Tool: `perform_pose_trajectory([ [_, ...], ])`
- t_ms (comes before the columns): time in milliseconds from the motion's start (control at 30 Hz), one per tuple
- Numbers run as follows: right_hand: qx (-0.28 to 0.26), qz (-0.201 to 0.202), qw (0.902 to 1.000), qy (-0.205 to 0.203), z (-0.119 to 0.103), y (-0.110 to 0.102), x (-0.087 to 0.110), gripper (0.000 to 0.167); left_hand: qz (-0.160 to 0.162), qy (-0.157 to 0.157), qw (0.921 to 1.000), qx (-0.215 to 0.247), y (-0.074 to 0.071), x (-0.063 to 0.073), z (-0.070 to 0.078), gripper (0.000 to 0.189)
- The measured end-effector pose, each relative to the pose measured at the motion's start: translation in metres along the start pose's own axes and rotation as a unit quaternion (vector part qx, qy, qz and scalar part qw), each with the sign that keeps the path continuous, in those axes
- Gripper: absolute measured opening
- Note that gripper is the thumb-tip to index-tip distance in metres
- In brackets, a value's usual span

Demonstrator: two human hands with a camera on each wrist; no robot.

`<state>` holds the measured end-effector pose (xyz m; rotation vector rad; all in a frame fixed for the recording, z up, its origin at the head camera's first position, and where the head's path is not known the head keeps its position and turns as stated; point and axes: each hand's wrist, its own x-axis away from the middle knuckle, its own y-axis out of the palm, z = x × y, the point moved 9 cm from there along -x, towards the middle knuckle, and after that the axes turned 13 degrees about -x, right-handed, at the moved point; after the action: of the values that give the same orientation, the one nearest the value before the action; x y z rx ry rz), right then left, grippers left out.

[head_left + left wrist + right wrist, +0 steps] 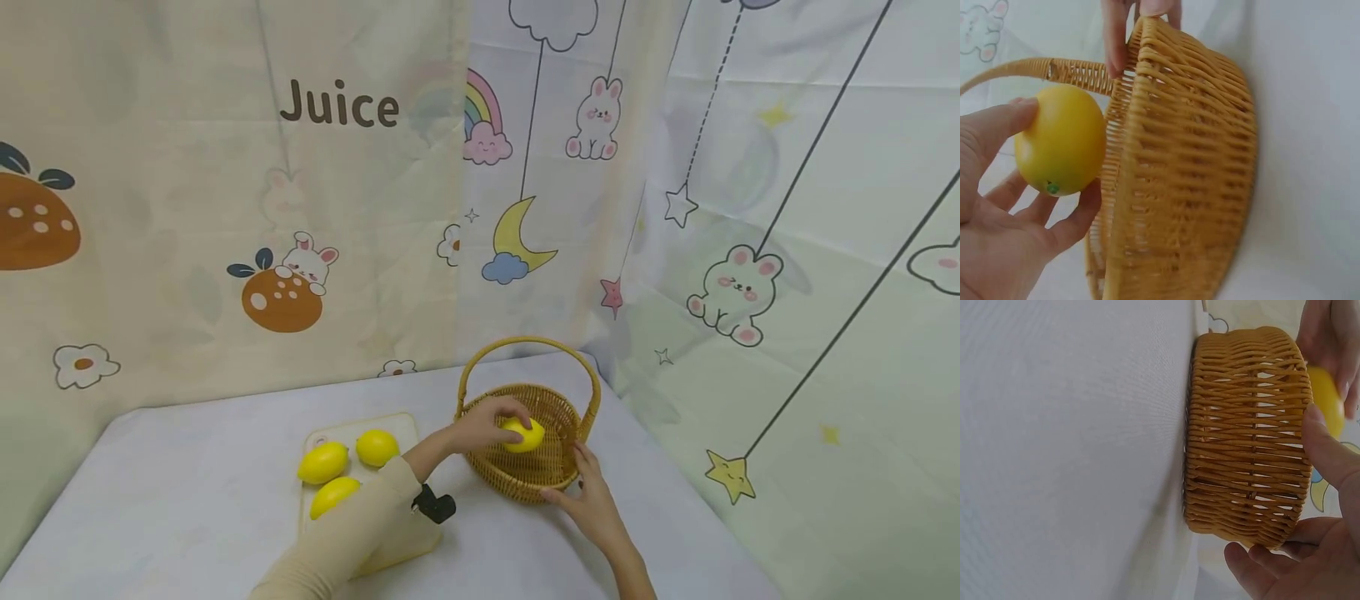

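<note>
My left hand (483, 425) holds a yellow lemon (527, 437) between thumb and fingers, over the opening of a round wicker basket (517, 487). In the left wrist view the lemon (1063, 140) is beside the basket's rim, its small green tip showing. My right hand (594, 504) holds the basket at its front right rim, near the foot of the arched handle (528, 340). The right wrist view shows that thumb at the rim and the fingers (1250, 565) spread around the side of the woven wall (1250, 444). The basket stands upright on the table.
Left of the basket lies a pale cutting board (408, 542) bearing several lemons (377, 447), partly covered by the left sleeve (360, 525). A black wrist device (435, 505) sits on the left wrist. Printed curtains (375, 208) hang behind and to the right of the white table (187, 492).
</note>
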<state>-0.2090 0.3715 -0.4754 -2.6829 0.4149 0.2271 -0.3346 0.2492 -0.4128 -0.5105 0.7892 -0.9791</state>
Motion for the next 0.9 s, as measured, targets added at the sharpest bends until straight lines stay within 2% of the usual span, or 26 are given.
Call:
perform_pose_trajectory([
  [200, 0.010, 0.000, 1.0000, 0.000, -0.003, 0.001, 0.001, 0.096, 0.006, 0.006, 0.9999, 0.014, -0.022, 0.032, 0.001, 0.016],
  [400, 0.012, -0.006, 0.9999, 0.010, -0.002, 0.003, 0.000, 0.098, 0.017, -0.004, 0.9998, 0.009, -0.043, 0.057, -0.005, 0.013],
  [567, 0.010, -0.009, 0.9998, 0.016, 0.000, 0.005, 0.001, 0.098, 0.032, -0.024, 0.9989, 0.025, -0.062, 0.082, -0.006, 0.013],
  [733, 0.014, -0.010, 0.9998, 0.014, 0.000, 0.004, 0.001, 0.098, 0.053, -0.037, 0.9971, 0.041, -0.084, 0.113, -0.007, 0.015],
  [900, 0.020, -0.012, 0.9997, 0.007, -0.003, 0.004, 0.000, 0.098, 0.075, -0.070, 0.9940, 0.038, -0.107, 0.155, -0.014, 0.015],
])
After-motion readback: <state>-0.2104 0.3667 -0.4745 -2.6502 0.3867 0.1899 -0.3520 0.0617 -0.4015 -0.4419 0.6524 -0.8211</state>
